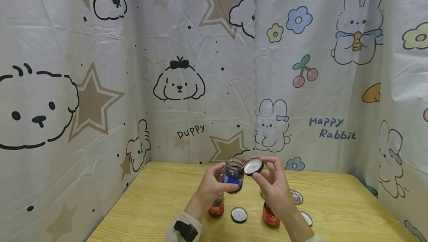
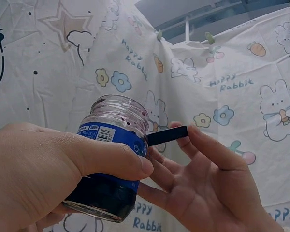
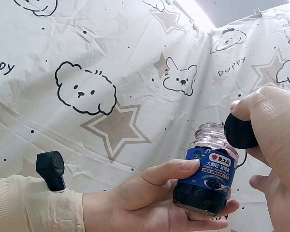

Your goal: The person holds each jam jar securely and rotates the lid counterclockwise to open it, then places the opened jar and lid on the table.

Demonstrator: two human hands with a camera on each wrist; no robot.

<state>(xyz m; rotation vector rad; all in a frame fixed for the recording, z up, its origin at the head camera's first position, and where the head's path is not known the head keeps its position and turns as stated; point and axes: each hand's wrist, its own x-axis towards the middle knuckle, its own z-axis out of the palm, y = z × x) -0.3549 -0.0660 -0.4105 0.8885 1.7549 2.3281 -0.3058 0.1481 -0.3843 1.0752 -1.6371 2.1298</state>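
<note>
My left hand [image 1: 210, 186] grips a glass jar of blueberry jam [image 3: 203, 181] with a blue label, raised above the table and slightly tilted. The jar's mouth is uncovered, and dark jam fills its lower part. Between thumb and fingers, my right hand [image 1: 275, 184] pinches a black lid [image 1: 253, 166] beside the jar's rim, its white inside facing the head camera. In the left wrist view the lid appears edge-on, close to the jar's neck. Below the hands stand a red-labelled jar [image 1: 216, 208] on the left and another red-labelled jar [image 1: 271, 216], partly hidden by my right hand.
On the wooden table [image 1: 167, 197] a loose lid [image 1: 239, 215] lies white side up between the red-labelled jars. Two more lids, one being a patterned lid [image 1: 296, 197], lie right of my right hand. Printed curtains [image 1: 200, 123] enclose the table at the back and sides.
</note>
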